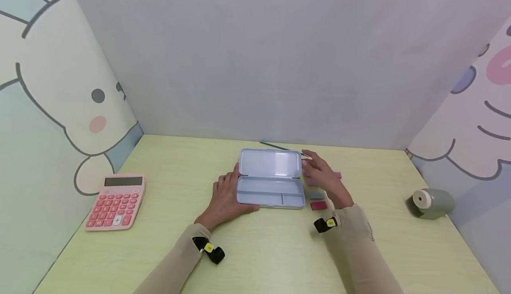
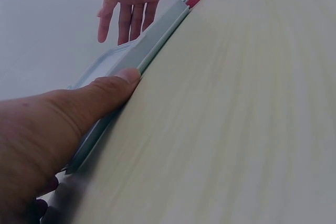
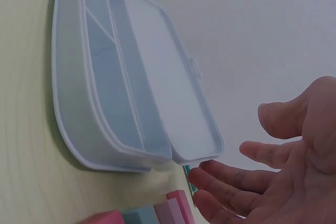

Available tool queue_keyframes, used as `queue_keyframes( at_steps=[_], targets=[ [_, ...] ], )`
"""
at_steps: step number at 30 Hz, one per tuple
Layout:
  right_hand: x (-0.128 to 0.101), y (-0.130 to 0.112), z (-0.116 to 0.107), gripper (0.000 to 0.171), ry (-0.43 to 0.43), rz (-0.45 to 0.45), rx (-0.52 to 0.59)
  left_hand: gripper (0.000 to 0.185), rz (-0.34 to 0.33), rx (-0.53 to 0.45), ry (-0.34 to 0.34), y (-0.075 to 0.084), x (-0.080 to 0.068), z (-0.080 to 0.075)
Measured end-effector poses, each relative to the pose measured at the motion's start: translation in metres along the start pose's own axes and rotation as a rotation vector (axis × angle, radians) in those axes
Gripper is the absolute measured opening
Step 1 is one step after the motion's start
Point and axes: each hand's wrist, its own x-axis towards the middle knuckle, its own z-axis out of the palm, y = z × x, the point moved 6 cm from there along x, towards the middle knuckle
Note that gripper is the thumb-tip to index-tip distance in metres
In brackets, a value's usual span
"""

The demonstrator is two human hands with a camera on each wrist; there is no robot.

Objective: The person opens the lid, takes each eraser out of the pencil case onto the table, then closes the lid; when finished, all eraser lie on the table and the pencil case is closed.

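**Steadying an opened pencil case: hands, case and desk contents**

Bracing comes from the left hand [image 1: 225, 198]: its thumb [image 2: 113, 85] lies straight along the front edge of the pale blue hinged plastic pencil case [image 1: 270, 178], the other fingers flat on the table at the case's left end. Nothing is curled round or pinched. The right hand [image 1: 324, 175] hovers just beside the case's right end, fingers [image 3: 239, 179] loosely spread and relaxed, holding nothing; whether a fingertip touches the lid's corner cannot be told.

Location: the case sits open at the middle of the pale yellow-green wooden table [image 1: 279, 258], lid raised toward the back wall, tray facing up.

Handling (judged): thin moulded plastic, so light and fairly stiff, smooth and apt to slide on the table; the lid hinge looks like the weak point. Best taken by the tray's long sides or short ends, not by the raised lid.

Count:
- Pencil case: one, with three visible tray compartments, all showing nothing inside.
- Small flat erasers right of the case: a red one [image 1: 318, 205] and a blue one [image 1: 316, 195] clearly, pink pieces [image 3: 176, 208] partly hidden under the right hand; exact total uncertain.
- Slim teal pencil [image 1: 275, 146] behind the lid: one.
- Pink desk calculator [image 1: 116, 201]: one, far left.
- Green cylindrical pencil sharpener [image 1: 431, 202]: one, far right.
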Motion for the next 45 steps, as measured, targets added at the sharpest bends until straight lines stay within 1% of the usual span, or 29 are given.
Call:
queue_keyframes(
  at_steps=[3, 7, 13, 21, 25, 31, 34, 38, 42, 45],
  targets=[
    [0.000, -0.001, 0.002, 0.061, -0.009, 0.039, 0.036, 0.144, -0.003, -0.007, 0.002, 0.000, 0.000, 0.000],
    [-0.001, -0.005, -0.001, 0.062, 0.023, 0.060, 0.064, 0.147, -0.019, -0.028, 0.002, 0.000, 0.000, -0.001],
    [-0.005, -0.011, -0.007, 0.063, 0.056, 0.067, 0.130, 0.149, -0.028, -0.030, 0.017, -0.001, 0.000, -0.001],
    [-0.007, -0.013, -0.015, 0.056, 0.107, 0.062, 0.117, 0.149, -0.038, -0.044, 0.013, -0.002, 0.000, -0.002],
    [-0.008, -0.013, -0.016, 0.052, 0.111, 0.057, 0.102, 0.151, -0.039, -0.064, 0.013, -0.001, -0.001, -0.003],
    [-0.009, -0.011, -0.013, 0.050, 0.080, 0.054, 0.008, 0.155, -0.037, -0.060, 0.012, 0.001, -0.002, -0.005],
    [-0.008, -0.012, -0.009, 0.040, 0.047, 0.028, -0.072, 0.155, -0.047, -0.062, 0.008, 0.001, -0.002, -0.004],
    [-0.007, -0.014, -0.002, 0.032, -0.027, -0.019, -0.168, 0.155, -0.053, -0.074, 0.003, 0.000, -0.001, -0.004],
    [-0.008, -0.015, 0.004, 0.035, -0.101, -0.066, -0.195, 0.154, -0.045, -0.083, 0.003, -0.001, -0.001, -0.004],
    [-0.008, -0.013, 0.007, 0.037, -0.140, -0.089, -0.214, 0.153, -0.034, -0.089, 0.005, -0.001, -0.002, -0.005]
  ],
)
